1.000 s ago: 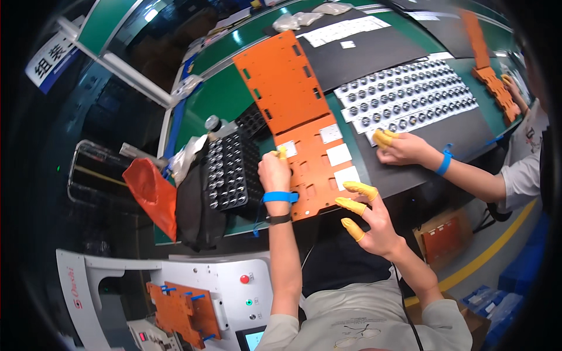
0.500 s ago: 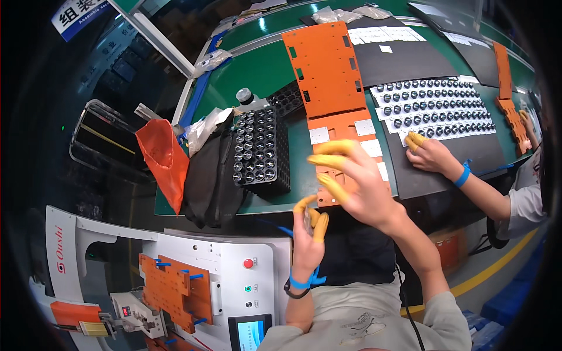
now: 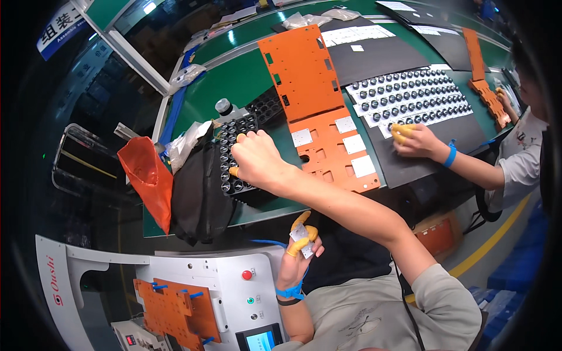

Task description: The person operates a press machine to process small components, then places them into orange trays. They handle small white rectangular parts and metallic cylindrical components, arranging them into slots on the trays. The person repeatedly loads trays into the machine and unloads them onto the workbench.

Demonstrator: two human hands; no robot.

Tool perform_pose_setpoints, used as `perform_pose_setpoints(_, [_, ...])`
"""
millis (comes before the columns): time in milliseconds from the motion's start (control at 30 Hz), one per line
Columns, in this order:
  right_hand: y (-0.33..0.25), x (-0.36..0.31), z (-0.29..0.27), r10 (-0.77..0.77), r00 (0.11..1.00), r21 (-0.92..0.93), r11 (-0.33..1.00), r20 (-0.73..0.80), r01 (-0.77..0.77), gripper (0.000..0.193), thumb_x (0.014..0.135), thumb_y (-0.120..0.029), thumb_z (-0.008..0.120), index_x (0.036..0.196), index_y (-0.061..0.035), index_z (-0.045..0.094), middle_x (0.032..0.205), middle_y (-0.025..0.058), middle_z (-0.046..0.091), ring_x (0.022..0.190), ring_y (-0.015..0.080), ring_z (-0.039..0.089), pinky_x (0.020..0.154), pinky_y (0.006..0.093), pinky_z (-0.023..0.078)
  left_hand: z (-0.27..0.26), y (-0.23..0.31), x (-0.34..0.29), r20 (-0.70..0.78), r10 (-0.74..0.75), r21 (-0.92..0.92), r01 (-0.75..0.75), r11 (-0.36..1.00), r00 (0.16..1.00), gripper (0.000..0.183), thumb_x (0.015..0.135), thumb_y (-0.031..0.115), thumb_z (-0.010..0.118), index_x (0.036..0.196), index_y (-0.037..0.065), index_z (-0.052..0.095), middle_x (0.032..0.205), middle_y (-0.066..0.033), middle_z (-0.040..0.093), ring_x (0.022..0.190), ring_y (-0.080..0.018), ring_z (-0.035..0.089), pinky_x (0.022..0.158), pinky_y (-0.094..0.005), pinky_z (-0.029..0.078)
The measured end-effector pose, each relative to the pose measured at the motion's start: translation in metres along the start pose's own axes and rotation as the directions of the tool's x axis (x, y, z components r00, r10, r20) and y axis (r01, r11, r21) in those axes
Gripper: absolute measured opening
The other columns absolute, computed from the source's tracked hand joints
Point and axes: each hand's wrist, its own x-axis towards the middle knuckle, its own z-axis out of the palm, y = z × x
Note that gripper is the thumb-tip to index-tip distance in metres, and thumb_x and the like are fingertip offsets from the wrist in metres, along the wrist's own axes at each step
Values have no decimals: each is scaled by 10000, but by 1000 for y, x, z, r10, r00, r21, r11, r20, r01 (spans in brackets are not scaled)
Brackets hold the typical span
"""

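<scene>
My left hand (image 3: 300, 251), with yellow finger cots and a blue wrist strap, is closed on small white metal plates (image 3: 299, 234) below the bench's front edge. Stretched out to the left, my right hand (image 3: 261, 158) is over a black tray (image 3: 241, 126) filled with rows of round black parts. Its fingers are curled down at the tray, and the back of the hand hides whatever they may hold. To the right of the tray lies an orange fixture board (image 3: 313, 161), where several white square plates (image 3: 363, 166) sit in its lower half.
A co-worker's hand (image 3: 413, 140) touches rows of black knobs on white plates (image 3: 410, 96) at the right. An orange bag (image 3: 149, 181) and black bag (image 3: 202, 187) stand at the left edge. A white machine (image 3: 228, 269) with orange panels stands at lower left.
My right hand has moved left from above the orange board to the black tray. My left hand has turned so the plates in it show more plainly. The view has shifted slightly.
</scene>
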Motion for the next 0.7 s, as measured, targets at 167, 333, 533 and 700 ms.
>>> perform_pose_setpoints(167, [-2, -2, -1, -20, 1000, -50, 999, 1, 20, 246, 736, -246, 733, 742, -8, 670, 851, 145, 636, 867, 292, 614, 754, 407, 450, -7, -7, 4, 99, -21, -60, 27, 998, 995, 650, 851, 168, 532, 1450, 58, 306, 979, -81, 468, 805, -217, 423, 737, -361, 371])
perform_pose_setpoints(333, [-3, -28, -30, -10, 987, 168, 985, -162, 38, 245, 753, -235, 738, 790, -26, 616, 829, 117, 601, 821, 283, 586, 736, 387, 429, -1, -7, 8, 142, 5, -112, 12, 994, 990, 544, 866, 151, 540, 1375, 39, 384, 1045, -76, 482, 869, -222, 466, 821, -374, 395])
perform_pose_setpoints(533, [5, -89, -81, 25, 972, 407, 910, -232, 74, 225, 741, -161, 771, 870, -35, 636, 841, 93, 613, 805, 264, 605, 741, 361, 459, 11, -11, 21, 62, 21, -7, -20, 1000, 998, 473, 890, 301, 513, 1264, 12, 500, 1035, -138, 589, 853, -287, 552, 795, -437, 436])
perform_pose_setpoints(700, [21, -141, -101, 173, 960, 567, 823, -218, -20, 256, 726, -70, 770, 955, -20, 668, 882, 88, 647, 782, 218, 619, 702, 311, 481, 10, -12, 35, 162, -17, -259, 59, 964, 987, 534, 967, 469, 387, 1236, 28, 526, 1021, -124, 613, 808, -254, 574, 627, -368, 434])
